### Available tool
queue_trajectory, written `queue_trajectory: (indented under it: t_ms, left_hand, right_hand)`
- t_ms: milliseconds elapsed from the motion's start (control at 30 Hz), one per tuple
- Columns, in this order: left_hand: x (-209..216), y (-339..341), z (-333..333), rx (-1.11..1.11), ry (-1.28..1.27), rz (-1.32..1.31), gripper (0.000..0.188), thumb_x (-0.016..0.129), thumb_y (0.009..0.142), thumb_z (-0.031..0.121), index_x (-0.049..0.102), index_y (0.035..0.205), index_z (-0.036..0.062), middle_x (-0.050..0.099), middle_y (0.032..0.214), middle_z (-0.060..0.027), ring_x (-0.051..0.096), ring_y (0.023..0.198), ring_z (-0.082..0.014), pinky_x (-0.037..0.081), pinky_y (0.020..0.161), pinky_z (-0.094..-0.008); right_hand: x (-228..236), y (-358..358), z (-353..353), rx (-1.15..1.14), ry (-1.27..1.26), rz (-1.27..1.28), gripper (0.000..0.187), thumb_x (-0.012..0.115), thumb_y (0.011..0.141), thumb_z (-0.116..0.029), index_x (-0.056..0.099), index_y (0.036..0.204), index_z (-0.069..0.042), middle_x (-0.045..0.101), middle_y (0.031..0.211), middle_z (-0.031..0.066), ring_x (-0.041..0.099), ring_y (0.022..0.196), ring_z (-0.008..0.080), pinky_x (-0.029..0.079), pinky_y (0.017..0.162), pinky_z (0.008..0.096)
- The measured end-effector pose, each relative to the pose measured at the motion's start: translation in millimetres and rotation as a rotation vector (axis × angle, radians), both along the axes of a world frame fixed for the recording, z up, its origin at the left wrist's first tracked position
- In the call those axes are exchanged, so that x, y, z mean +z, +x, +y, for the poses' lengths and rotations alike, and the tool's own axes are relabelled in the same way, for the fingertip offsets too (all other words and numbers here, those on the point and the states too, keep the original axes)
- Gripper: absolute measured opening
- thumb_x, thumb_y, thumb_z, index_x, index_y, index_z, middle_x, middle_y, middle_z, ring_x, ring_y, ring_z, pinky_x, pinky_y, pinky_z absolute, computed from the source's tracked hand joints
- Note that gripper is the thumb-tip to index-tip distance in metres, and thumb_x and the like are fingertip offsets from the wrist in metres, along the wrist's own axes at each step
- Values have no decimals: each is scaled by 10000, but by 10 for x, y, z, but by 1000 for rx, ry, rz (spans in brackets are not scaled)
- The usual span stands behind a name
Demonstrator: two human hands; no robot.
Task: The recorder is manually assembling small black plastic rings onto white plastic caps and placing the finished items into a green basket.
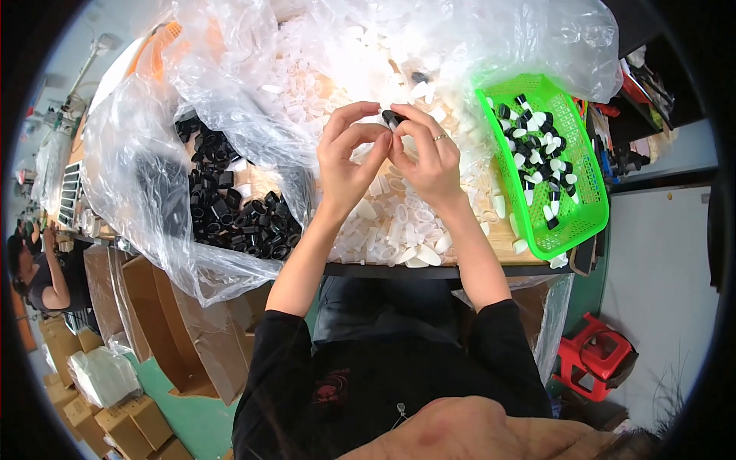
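Note:
My left hand (346, 153) and my right hand (431, 157) meet over the middle of the table, fingertips pinched together. Between them is a small black plastic cap (393, 119) with a pale piece showing at it; fingers partly cover both. Beneath my hands spreads a heap of white and translucent plastic pieces (399, 222), some ring-shaped and some oval. To the left, a pile of black plastic caps (245, 222) lies in an opened clear bag (146, 192). On the right, a green basket (594, 207) contains several black-and-white assembled pieces (540, 149).
More clear plastic sheeting (537, 34) lies crumpled along the far side. Cardboard boxes (176, 322) stand below the table at left. A red stool (594, 356) is on the floor at right. Another person (54, 268) sits at the far left.

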State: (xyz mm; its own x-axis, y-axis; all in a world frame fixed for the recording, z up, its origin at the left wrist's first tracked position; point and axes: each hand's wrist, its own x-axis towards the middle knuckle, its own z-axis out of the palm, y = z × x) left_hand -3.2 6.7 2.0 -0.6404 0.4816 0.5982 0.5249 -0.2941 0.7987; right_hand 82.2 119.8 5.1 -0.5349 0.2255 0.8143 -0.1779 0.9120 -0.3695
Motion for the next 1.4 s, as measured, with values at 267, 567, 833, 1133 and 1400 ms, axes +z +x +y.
queue_trajectory:
  t_ms: [267,567,833,1133,1400]
  left_hand:
    - [32,56,6,-35,26,-219,82,674,825,-60,677,908,-60,546,1190,-118,618,1039,-186,594,792,-284]
    - [32,52,-18,-33,-22,-314,194,648,851,-60,642,1043,-36,571,1199,-111,595,1089,-192,583,838,-292]
    - [60,19,-20,-47,-62,-247,369,618,843,-51,617,1207,9,599,1223,-108,638,1043,-175,596,773,-277]
    - [45,14,-17,-42,-24,-270,369,598,825,-83,670,1170,25,543,1237,-103,642,1020,-180,608,774,-270]
    - [30,41,-18,12,-122,-152,348,609,858,-75,662,1187,22,536,1221,-87,616,1028,-150,589,797,-254]
  right_hand:
    - [-19,-32,-4,-35,95,29,218,736,696,36,584,840,-25,669,1103,97,679,900,264,558,723,329]
    - [-39,-55,-13,-17,82,34,223,742,692,44,604,856,-21,662,1112,87,672,902,250,555,733,324]
    - [-22,-52,-35,75,-49,-19,227,739,712,49,607,883,-20,646,1095,95,676,911,242,557,747,321]
    - [73,-27,-43,119,-199,-15,168,672,783,53,619,930,-8,618,1137,120,681,956,245,557,815,330]
    - [-3,-13,20,72,-32,-42,153,700,755,53,637,879,-11,615,1147,110,687,937,228,583,715,304]
